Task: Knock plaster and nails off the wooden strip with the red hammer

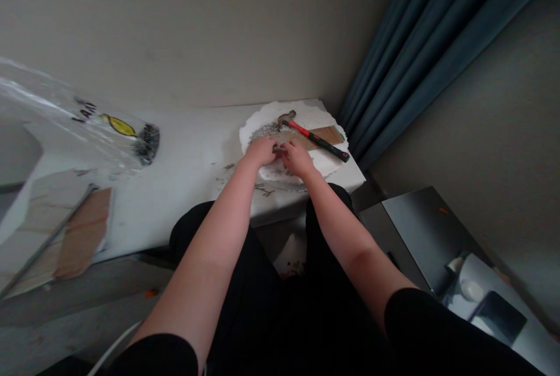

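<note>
My left hand [262,151] and my right hand [297,157] meet over a white sheet [280,174] with a ragged, wavy edge. Their fingers are curled together around a small dark thing between the fingertips, too small to name. Grey crumbs and bits [261,131] lie heaped on the sheet just beyond my left hand. Behind my right hand a claw hammer [315,138] with a red and black handle rests across a brown flat board [330,133], its head toward the grey bits.
Loose dark slivers [265,190] lie along the white table's [188,148] front edge. To the left are a clear plastic bag [114,131] with dark bits in its end, brown cardboard [85,236] and a thin rod [52,236]. A blue curtain [394,61] hangs right; a grey cabinet [424,230] stands below.
</note>
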{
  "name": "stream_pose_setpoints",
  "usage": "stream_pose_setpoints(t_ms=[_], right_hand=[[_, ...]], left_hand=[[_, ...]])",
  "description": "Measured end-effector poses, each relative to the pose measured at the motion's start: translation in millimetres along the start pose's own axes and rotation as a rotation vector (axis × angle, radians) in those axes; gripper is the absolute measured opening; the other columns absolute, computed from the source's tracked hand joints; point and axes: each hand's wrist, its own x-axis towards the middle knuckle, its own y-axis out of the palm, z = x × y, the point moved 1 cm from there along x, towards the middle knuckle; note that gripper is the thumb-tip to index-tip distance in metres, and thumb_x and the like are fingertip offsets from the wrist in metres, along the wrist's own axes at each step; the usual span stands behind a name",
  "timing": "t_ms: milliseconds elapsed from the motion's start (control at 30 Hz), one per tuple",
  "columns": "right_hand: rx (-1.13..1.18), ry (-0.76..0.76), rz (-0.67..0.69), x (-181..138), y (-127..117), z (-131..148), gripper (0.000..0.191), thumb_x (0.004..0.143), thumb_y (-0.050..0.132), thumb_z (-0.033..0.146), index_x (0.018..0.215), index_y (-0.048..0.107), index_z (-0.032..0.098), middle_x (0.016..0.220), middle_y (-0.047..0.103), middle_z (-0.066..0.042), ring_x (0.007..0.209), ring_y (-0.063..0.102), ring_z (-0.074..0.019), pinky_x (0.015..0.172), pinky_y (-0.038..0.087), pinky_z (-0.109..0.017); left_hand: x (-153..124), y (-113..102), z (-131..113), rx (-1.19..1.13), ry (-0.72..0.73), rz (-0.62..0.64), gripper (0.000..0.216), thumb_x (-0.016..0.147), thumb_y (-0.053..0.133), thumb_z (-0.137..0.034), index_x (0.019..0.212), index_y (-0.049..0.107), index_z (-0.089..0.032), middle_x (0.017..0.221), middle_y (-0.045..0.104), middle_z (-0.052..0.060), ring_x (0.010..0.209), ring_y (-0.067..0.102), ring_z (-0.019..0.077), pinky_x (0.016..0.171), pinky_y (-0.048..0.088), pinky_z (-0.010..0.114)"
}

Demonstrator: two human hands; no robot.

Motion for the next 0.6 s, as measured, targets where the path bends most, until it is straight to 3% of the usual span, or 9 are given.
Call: stream_pose_setpoints(t_ms=[167, 600], right_hand=[[-0.066, -0.096, 0.059, 23, 3, -4, 0.031, 0.105, 0.051, 0.019, 0.125, 0.075, 0.015, 0.127, 0.068, -0.016, 0.114, 0.065, -0.0257, 0.097, 0.05, -0.034], [-0.152, -0.05, 0.095, 39, 10, 3, 0.037, 0.108, 0.041, 0.019, 0.125, 0.073, 0.014, 0.129, 0.067, -0.019, 0.109, 0.068, -0.0275, 0.091, 0.053, -0.035]], left_hand=[[-3, 5, 5, -0.014, 0.013, -0.009, 0.055, 0.084, 0.073, -0.04, 0.13, 0.066, -0.01, 0.138, 0.066, 0.02, 0.129, 0.061, 0.0354, 0.11, 0.048, 0.039], [1, 2, 4, -0.027, -0.074, 0.033, 0.044, 0.092, 0.063, -0.033, 0.131, 0.069, -0.014, 0.138, 0.065, 0.018, 0.128, 0.063, 0.0331, 0.108, 0.05, 0.039]])
